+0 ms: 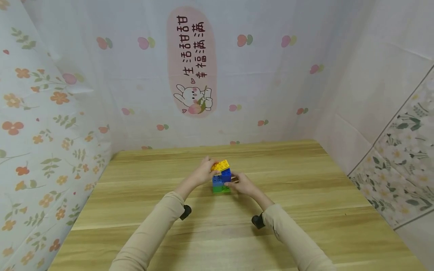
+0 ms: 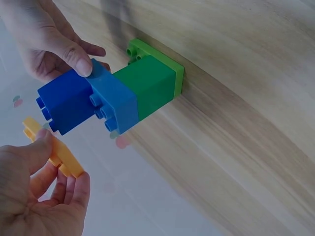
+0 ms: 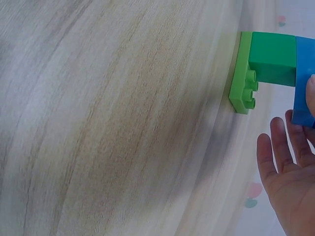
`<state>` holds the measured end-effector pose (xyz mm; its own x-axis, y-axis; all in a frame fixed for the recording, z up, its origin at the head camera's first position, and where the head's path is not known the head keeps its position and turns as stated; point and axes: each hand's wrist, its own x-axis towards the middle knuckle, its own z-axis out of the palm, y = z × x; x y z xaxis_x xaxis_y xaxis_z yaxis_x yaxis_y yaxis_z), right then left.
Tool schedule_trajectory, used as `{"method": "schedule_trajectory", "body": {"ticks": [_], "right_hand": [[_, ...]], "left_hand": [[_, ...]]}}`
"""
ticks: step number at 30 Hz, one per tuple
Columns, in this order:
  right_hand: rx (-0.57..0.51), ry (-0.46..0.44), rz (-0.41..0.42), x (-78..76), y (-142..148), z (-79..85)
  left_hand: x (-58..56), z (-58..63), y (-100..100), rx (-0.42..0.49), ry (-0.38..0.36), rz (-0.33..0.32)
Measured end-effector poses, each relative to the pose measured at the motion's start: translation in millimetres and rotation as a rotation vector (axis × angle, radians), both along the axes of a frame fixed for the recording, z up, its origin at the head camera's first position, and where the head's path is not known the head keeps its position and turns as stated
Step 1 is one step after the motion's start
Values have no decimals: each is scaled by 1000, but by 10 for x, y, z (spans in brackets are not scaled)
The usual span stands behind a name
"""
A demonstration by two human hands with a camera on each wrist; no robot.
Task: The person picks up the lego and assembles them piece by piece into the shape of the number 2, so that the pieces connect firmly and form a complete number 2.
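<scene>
Between thumb and fingers, my left hand point(image 1: 203, 171) pinches a flat yellow toy brick point(image 2: 58, 150). It is held just above a small brick stack, and a gap shows between the two in the left wrist view. At the stack's base lies a light green flat brick point(image 3: 240, 73), carrying a green brick point(image 2: 147, 86). A lighter blue brick point(image 2: 114, 96) sits on the green one and overhangs it. On its overhanging end stands a dark blue brick point(image 2: 69, 101). My right hand point(image 1: 243, 184) grips that end of the lighter blue brick from the right, its thumb on the side.
The stack stands on a wood-grain table point(image 1: 152, 226). Behind it hangs a pale printed curtain point(image 1: 257, 82), with floral cloth point(image 1: 44, 158) along the left side and more cloth point(image 1: 400, 139) on the right. Black wrist devices point(image 1: 258, 221) sit by both sleeves.
</scene>
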<state>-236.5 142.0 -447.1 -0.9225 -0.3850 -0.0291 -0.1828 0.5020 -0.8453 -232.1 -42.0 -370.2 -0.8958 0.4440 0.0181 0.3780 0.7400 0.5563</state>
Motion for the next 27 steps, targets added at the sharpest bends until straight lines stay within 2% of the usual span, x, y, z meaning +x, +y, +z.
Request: {"method": "schedule_trajectory", "body": {"ticks": [7, 14, 19, 27], "right_hand": [[5, 3, 17, 12, 4, 18], [7, -15, -2, 22, 5, 28], [-1, -22, -6, 10, 5, 24], [-4, -37, -11, 9, 2, 35]], "left_hand": [[5, 37, 24, -31, -1, -28], [23, 88, 42, -86, 11, -89], [8, 113, 55, -124, 27, -110], [-20, 157, 80, -158, -27, -110]]}}
